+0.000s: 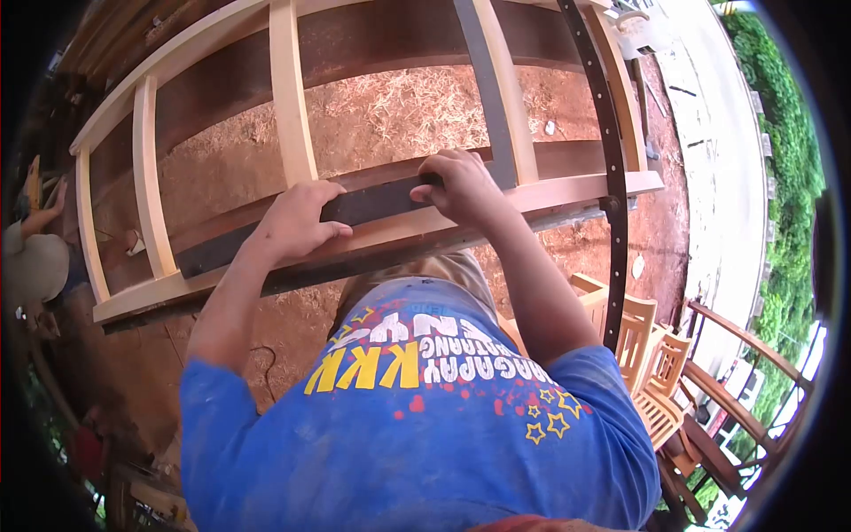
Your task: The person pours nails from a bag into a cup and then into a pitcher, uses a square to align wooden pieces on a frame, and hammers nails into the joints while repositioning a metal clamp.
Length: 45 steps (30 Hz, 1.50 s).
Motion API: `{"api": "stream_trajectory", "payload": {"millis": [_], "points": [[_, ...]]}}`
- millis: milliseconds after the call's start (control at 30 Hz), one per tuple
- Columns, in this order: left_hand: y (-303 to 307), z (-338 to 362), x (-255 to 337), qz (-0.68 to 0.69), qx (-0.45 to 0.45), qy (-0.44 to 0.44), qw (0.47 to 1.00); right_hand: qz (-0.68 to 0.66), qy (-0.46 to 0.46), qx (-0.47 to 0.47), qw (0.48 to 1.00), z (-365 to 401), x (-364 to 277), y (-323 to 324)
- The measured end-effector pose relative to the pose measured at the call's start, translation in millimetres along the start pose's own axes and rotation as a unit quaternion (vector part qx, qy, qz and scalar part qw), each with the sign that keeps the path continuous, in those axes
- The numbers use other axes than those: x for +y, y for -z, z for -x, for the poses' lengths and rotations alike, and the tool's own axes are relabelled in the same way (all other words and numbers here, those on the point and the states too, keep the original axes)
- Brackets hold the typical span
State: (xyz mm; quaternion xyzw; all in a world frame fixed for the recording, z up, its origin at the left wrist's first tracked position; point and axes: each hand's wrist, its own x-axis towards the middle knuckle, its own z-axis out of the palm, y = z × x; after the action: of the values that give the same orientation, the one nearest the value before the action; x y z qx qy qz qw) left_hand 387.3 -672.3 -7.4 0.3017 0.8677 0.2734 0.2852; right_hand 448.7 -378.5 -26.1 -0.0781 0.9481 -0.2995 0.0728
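A pale wooden frame [390, 238] with several crosspieces lies in front of my body. Along the inner side of its near rail runs a dark strip [377, 202]. My left hand [301, 222] is wrapped over the strip and rail left of the middle, thumb towards the right. Farther right, my right hand [456, 184] has its fingers curled over the same dark strip. Another dark piece [487, 89] lies against a crosspiece beyond my right hand. The undersides of both hands' grips are hidden.
A dark metal bar with holes [618, 239] crosses the frame's right part. Wooden chairs [656, 381] stand at the lower right. At the far left is another person [40, 257] with an arm raised. Reddish ground [567, 248] shows below.
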Motion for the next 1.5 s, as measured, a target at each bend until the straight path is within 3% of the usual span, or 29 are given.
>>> {"api": "stream_trajectory", "payload": {"millis": [267, 467, 767, 867, 1500], "points": [[-5.0, -18.5, 13.4, -0.006, -0.015, 0.064, 0.998, -0.012, 0.014, -0.009, 1.000, -2.7, 28.5, -4.3], [0.4, -39.5, 26.3, 0.025, -0.078, 0.183, 0.980, -0.023, -0.006, -0.022, 0.999, 0.6, 32.6, -12.5], [-8.8, -46.0, 46.3, -0.142, -0.045, 0.170, 0.974, -0.029, 0.011, -0.039, 0.999, 3.6, 39.4, -10.8], [-18.6, -47.5, 38.4, -0.099, -0.040, 0.201, 0.974, -0.017, 0.018, -0.031, 0.999, 2.0, 41.7, -13.0], [-24.8, -46.4, 39.1, -0.099, -0.021, 0.195, 0.975, -0.044, 0.024, -0.033, 0.998, 2.7, 43.2, -9.3]]}}
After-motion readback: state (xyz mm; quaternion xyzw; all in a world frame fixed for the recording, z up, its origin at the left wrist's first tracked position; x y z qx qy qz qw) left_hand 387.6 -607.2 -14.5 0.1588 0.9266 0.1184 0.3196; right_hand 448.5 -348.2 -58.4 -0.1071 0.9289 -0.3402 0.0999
